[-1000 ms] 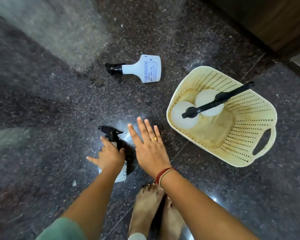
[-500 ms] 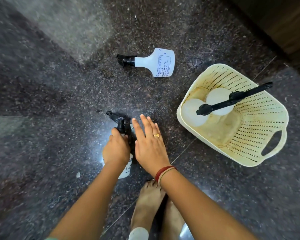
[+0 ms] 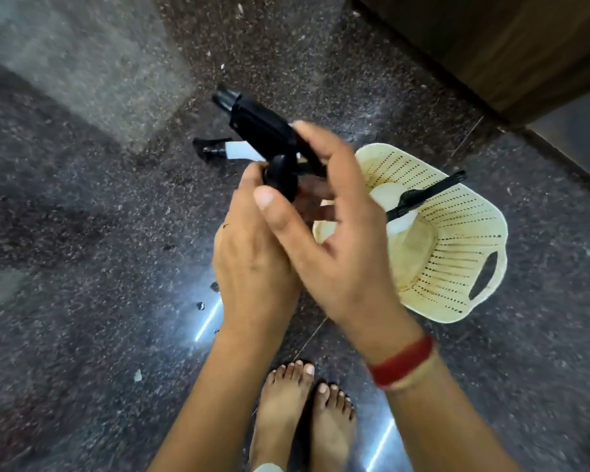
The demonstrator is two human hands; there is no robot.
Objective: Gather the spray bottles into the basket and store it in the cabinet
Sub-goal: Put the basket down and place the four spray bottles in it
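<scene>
I hold a spray bottle with a black trigger head [image 3: 259, 127] lifted above the floor. My left hand [image 3: 252, 257] wraps its body, which is hidden under my fingers. My right hand [image 3: 338, 240] closes around the black head and neck, thumb in front and fingers behind. A second white spray bottle [image 3: 237, 151] lies on the floor beyond, partly hidden by the held one. The cream perforated basket [image 3: 457, 284] sits on the floor to the right, with two white bottles [image 3: 385, 195] and a black trigger inside.
A wooden cabinet [image 3: 491, 46] stands at the top right, just beyond the basket. The floor is dark speckled stone [image 3: 82, 233] with bright reflections. My bare feet [image 3: 300, 403] are at the bottom centre.
The bottle that my left hand gripped on the floor is now lifted up toward the camera. My right hand has come off the floor and closed on its spray head.
</scene>
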